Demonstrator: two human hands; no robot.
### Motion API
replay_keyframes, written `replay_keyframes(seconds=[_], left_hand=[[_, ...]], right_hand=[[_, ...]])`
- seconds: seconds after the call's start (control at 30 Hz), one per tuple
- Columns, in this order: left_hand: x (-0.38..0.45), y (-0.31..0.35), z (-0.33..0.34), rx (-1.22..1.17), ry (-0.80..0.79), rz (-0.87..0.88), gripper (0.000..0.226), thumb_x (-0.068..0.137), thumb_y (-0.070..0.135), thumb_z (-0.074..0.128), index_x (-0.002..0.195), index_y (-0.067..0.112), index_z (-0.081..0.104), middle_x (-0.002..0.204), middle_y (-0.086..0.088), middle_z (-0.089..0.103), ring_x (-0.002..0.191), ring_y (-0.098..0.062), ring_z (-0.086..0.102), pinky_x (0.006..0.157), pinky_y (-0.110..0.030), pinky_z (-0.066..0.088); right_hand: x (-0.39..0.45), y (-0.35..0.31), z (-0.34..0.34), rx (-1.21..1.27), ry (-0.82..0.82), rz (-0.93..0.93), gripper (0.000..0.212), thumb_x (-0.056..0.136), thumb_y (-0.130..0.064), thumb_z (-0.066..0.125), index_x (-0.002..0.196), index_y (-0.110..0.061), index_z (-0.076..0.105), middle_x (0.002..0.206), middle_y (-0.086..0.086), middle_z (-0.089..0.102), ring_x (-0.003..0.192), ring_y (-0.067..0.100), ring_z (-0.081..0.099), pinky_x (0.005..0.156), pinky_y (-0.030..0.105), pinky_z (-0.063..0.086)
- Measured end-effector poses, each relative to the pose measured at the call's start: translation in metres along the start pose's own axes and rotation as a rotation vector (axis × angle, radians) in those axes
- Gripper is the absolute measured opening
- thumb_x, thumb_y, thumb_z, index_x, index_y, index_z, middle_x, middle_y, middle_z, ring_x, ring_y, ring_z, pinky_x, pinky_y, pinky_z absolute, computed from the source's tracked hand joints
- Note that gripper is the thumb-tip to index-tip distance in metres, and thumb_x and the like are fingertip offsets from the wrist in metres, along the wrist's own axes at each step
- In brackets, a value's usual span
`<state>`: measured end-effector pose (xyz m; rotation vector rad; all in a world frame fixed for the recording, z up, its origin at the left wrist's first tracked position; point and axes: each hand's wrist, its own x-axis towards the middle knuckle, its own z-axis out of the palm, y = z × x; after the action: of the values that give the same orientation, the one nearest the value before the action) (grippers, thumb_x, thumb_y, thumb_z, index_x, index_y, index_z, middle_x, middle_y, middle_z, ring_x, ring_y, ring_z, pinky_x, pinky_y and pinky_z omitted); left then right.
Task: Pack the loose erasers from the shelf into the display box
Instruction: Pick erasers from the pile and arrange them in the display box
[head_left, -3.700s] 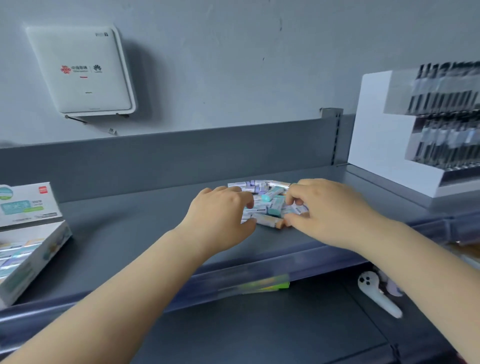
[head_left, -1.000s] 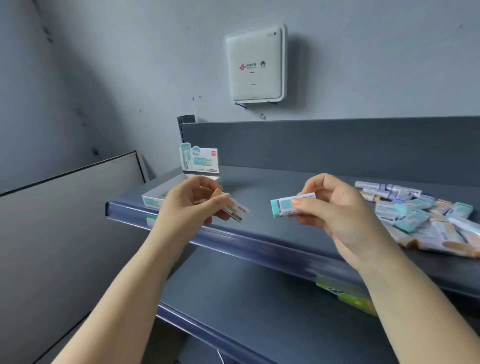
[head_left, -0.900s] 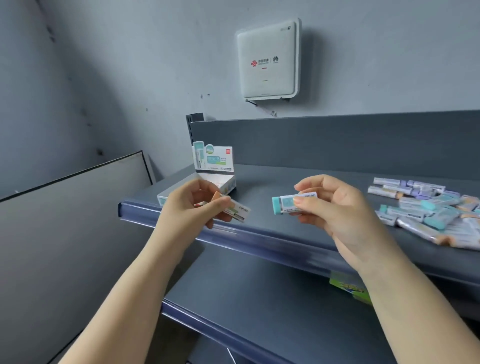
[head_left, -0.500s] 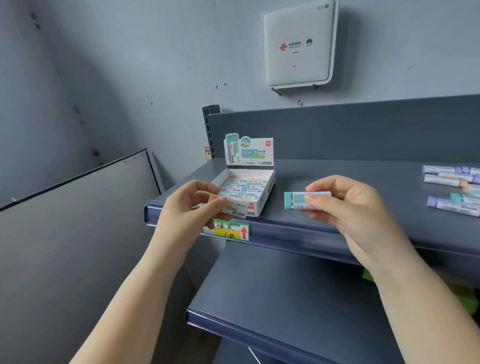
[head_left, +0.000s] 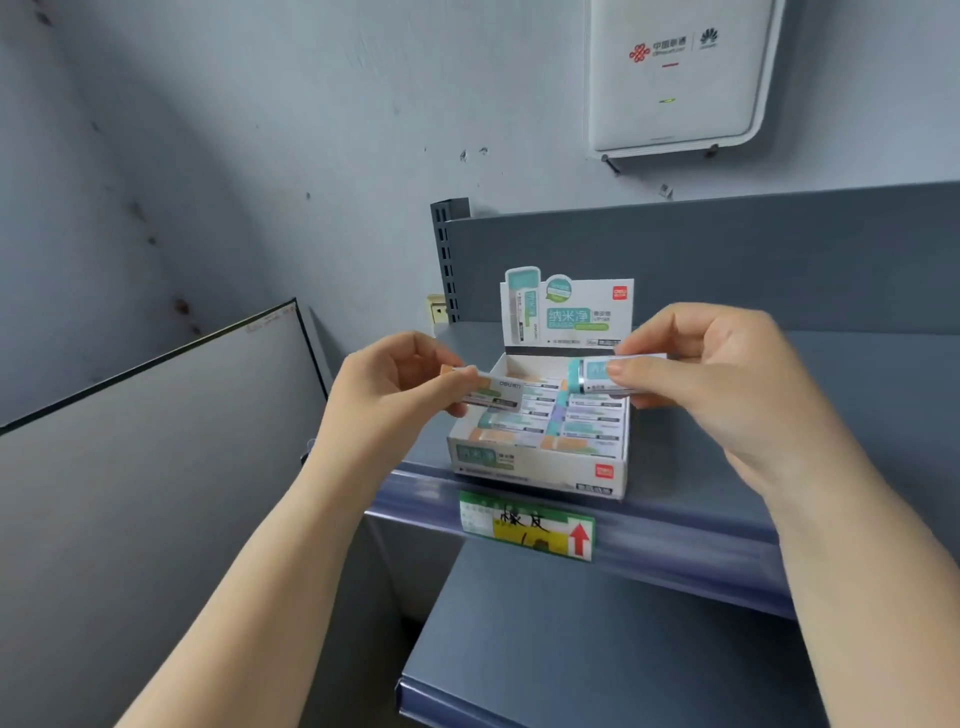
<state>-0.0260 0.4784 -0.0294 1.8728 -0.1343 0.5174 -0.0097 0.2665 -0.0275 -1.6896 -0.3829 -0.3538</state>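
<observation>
The white display box (head_left: 537, 467) stands at the front left of the grey shelf (head_left: 727, 467), its printed flap upright at the back and several wrapped erasers (head_left: 566, 421) lying inside. My left hand (head_left: 387, 395) pinches an orange-ended eraser (head_left: 493, 392) over the box's left side. My right hand (head_left: 727, 384) pinches a teal-ended eraser (head_left: 597, 374) over the box's back right part. Both erasers hover above the box's contents. The loose pile on the shelf is out of view.
A green and yellow price tag (head_left: 527, 527) with a red arrow sits on the shelf's front rail. A lower shelf (head_left: 597, 649) juts out beneath. A white router (head_left: 675, 78) hangs on the wall above, and a grey panel (head_left: 156, 467) leans at the left.
Both hands have carried their erasers leftwards from the loose pile to above the display box. The view has turned left and closed in on the box.
</observation>
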Motion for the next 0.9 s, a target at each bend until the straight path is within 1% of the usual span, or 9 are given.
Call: replay_keyframes(seconds=[0.13,0.23,0.4,0.47,0.53,0.63,0.77,0.83,0.9], left_hand=[[0.028,-0.009,0.001,0.039,-0.061,0.008,0.012,0.076,0.016,0.072,0.074,0.006,0.064,0.061,0.001,0.07,0.048,-0.001,0.053,0.046,-0.007,0.038],[0.047,-0.009,0.006,0.079,-0.126,0.027,0.014,0.075,0.017,0.073,0.073,0.006,0.065,0.065,0.0,0.071,0.051,0.0,0.057,0.05,-0.009,0.041],[0.079,-0.016,0.019,0.161,-0.259,0.054,0.018,0.07,0.021,0.077,0.067,0.009,0.063,0.071,-0.003,0.074,0.07,-0.023,0.07,0.071,-0.045,0.055],[0.091,-0.02,0.023,0.174,-0.307,0.063,0.02,0.07,0.022,0.077,0.063,0.014,0.06,0.071,-0.001,0.074,0.073,-0.023,0.071,0.072,-0.049,0.056],[0.101,-0.026,0.027,0.187,-0.338,0.06,0.021,0.07,0.024,0.077,0.061,0.016,0.06,0.066,0.005,0.073,0.064,-0.012,0.069,0.064,-0.037,0.057],[0.107,-0.033,0.033,0.175,-0.387,0.045,0.019,0.071,0.022,0.078,0.065,0.012,0.062,0.054,0.011,0.067,0.05,0.003,0.06,0.049,-0.013,0.045],[0.108,-0.04,0.036,0.252,-0.416,0.075,0.02,0.069,0.027,0.079,0.067,0.013,0.066,0.064,0.01,0.069,0.06,-0.006,0.066,0.055,-0.022,0.052],[0.107,-0.041,0.035,0.402,-0.397,0.141,0.02,0.068,0.037,0.078,0.068,0.02,0.067,0.062,0.016,0.062,0.053,-0.007,0.056,0.047,-0.022,0.041],[0.105,-0.042,0.033,0.495,-0.382,0.19,0.019,0.069,0.043,0.075,0.07,0.026,0.067,0.061,0.019,0.055,0.048,-0.007,0.044,0.046,-0.02,0.031]], right_hand=[[0.016,-0.003,0.007,-0.073,0.004,0.008,0.014,0.068,-0.009,0.073,0.061,-0.017,0.065,0.076,0.004,0.074,0.075,0.023,0.071,0.073,0.046,0.058],[0.02,-0.002,0.008,-0.114,0.023,0.04,0.013,0.07,-0.008,0.072,0.062,-0.015,0.065,0.075,0.0,0.074,0.075,0.018,0.07,0.069,0.039,0.058],[0.024,0.0,0.011,-0.168,0.017,0.109,0.012,0.07,-0.007,0.072,0.062,-0.012,0.064,0.074,-0.002,0.074,0.073,0.019,0.069,0.065,0.034,0.056],[0.026,0.0,0.013,-0.175,0.023,0.138,0.011,0.07,-0.006,0.072,0.063,-0.009,0.064,0.072,-0.001,0.074,0.069,0.019,0.068,0.063,0.032,0.055],[0.027,0.0,0.015,-0.191,0.02,0.163,0.01,0.07,-0.006,0.072,0.064,-0.008,0.064,0.069,0.0,0.073,0.062,0.014,0.064,0.057,0.027,0.051],[0.03,-0.001,0.018,-0.217,0.008,0.191,0.011,0.069,-0.006,0.072,0.063,-0.011,0.065,0.067,0.001,0.072,0.058,0.007,0.061,0.052,0.016,0.046],[0.038,-0.001,0.025,-0.346,-0.024,0.211,0.008,0.066,-0.012,0.076,0.065,-0.014,0.068,0.074,0.004,0.073,0.077,0.019,0.069,0.079,0.032,0.052],[0.042,-0.002,0.029,-0.42,-0.062,0.226,0.009,0.065,-0.013,0.076,0.064,-0.016,0.068,0.07,-0.001,0.072,0.069,0.014,0.066,0.074,0.027,0.05],[0.044,-0.002,0.033,-0.483,-0.101,0.23,0.009,0.065,-0.014,0.076,0.063,-0.017,0.068,0.064,-0.005,0.07,0.054,0.0,0.057,0.061,0.014,0.045]])
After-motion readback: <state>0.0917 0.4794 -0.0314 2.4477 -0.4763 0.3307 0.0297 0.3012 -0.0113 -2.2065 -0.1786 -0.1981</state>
